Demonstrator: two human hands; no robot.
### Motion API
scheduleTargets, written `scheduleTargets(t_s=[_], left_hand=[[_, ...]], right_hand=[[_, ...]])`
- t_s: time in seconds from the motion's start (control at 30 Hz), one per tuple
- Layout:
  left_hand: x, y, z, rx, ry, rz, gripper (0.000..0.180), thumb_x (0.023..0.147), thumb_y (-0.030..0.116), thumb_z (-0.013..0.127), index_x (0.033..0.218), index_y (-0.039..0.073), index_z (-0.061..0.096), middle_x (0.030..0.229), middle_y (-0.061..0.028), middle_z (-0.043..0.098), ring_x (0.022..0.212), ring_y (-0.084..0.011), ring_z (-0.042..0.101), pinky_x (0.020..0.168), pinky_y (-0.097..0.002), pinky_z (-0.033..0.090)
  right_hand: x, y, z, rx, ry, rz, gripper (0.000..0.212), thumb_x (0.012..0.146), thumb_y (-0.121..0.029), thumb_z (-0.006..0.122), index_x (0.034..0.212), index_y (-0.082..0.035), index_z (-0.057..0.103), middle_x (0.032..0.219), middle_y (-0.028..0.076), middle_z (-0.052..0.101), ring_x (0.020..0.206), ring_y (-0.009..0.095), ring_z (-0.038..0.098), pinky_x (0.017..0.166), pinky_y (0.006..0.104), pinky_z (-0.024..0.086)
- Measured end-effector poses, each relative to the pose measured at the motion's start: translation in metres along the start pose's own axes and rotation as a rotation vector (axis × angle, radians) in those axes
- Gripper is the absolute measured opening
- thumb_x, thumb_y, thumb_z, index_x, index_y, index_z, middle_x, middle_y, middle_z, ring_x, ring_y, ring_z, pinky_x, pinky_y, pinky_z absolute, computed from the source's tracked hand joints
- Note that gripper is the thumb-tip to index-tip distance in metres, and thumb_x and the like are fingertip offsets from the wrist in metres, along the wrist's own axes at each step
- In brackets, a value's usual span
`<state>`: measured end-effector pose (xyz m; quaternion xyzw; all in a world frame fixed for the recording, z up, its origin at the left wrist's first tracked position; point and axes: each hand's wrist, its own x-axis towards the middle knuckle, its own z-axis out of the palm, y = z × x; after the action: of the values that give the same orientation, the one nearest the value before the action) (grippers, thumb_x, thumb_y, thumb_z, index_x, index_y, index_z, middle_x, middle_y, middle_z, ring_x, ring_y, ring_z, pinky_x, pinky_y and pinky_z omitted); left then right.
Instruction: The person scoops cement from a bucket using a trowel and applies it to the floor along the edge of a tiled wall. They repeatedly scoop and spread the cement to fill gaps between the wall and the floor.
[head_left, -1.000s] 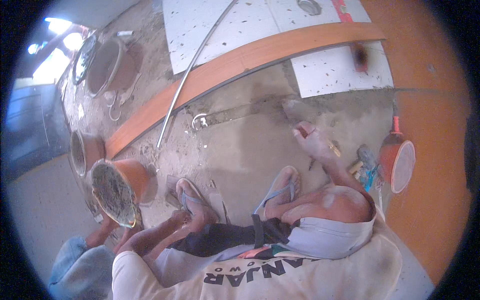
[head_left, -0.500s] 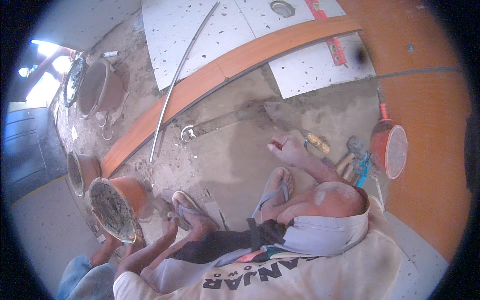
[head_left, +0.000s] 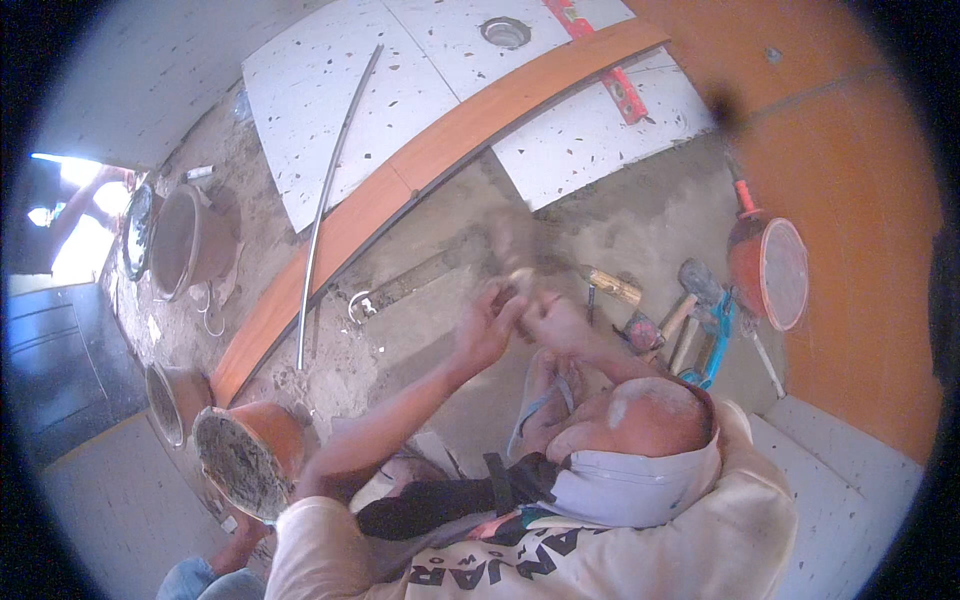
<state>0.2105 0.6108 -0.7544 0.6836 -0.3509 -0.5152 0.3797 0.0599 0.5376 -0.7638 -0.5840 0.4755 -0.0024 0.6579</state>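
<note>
My left hand (head_left: 490,325) is raised over the grey wet mortar bed (head_left: 430,330), its fingers curled. Beside it, fingertips nearly touching, my right hand (head_left: 556,322) is closed. Just beyond both hands is a smeared grey-brown blade-like shape (head_left: 514,235); motion blur hides its kind and whether it is in my grip. To the right of my right hand lie a tool with a wooden handle (head_left: 612,286), a mallet (head_left: 697,280) and a blue-handled tool (head_left: 718,345). My sandalled foot (head_left: 545,390) rests below my hands.
An orange plank (head_left: 400,180) crosses speckled white tiles (head_left: 590,165), with a metal bar (head_left: 335,180) over it. A red spirit level (head_left: 625,97) lies beyond. Mortar fills an orange bucket (head_left: 280,435) at left, by another person's jeans (head_left: 210,580). An orange red-handled container (head_left: 780,272) stands right.
My left hand has come up from beside my left foot to meet my right hand, which has moved slightly left and nearer. The whole view has shifted.
</note>
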Motion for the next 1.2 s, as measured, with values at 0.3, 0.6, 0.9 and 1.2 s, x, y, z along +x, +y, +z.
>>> scheduleTargets(t_s=[0.3,0.6,0.9,1.2], left_hand=[[0.093,-0.089,0.207,-0.092,-0.043,-0.328,0.054,0.091,0.043,0.064,0.125,0.002,0.058,0.112,-0.0132,0.065,0.102,-0.0249,0.061,0.087,-0.0403,0.048],[0.090,-0.001,0.231,-0.927,0.108,-0.603,0.047,0.087,0.037,0.066,0.110,-0.004,0.060,0.099,-0.0147,0.065,0.087,-0.0270,0.064,0.074,-0.0408,0.052],[0.008,0.015,0.113,-1.293,0.137,-0.701,0.016,0.083,0.024,0.058,0.093,0.012,0.054,0.071,-0.0044,0.053,0.060,-0.0209,0.053,0.054,-0.0360,0.050],[-0.010,-0.020,0.009,-1.589,-0.345,-0.594,0.021,0.080,0.024,0.057,0.094,0.008,0.054,0.068,-0.0038,0.047,0.056,-0.0166,0.045,0.049,-0.0310,0.043]], right_hand=[[-0.002,0.038,-0.124,-0.164,0.745,-0.082,0.060,0.083,-0.032,0.070,0.128,0.005,0.055,0.095,0.019,0.068,0.089,0.026,0.067,0.081,0.0392,0.052],[-0.050,-0.007,-0.115,-0.077,0.818,-0.057,0.061,0.083,-0.029,0.071,0.129,0.008,0.055,0.105,0.018,0.068,0.096,0.020,0.064,0.086,0.0332,0.050],[-0.061,0.019,-0.136,-0.033,0.633,0.065,0.055,0.090,-0.035,0.068,0.127,0.004,0.058,0.095,0.008,0.068,0.087,0.015,0.061,0.079,0.0322,0.050],[-0.031,0.063,-0.044,-0.232,0.303,-0.145,0.046,0.097,-0.035,0.055,0.131,-0.004,0.054,0.101,0.019,0.066,0.093,0.031,0.063,0.086,0.0392,0.050]])
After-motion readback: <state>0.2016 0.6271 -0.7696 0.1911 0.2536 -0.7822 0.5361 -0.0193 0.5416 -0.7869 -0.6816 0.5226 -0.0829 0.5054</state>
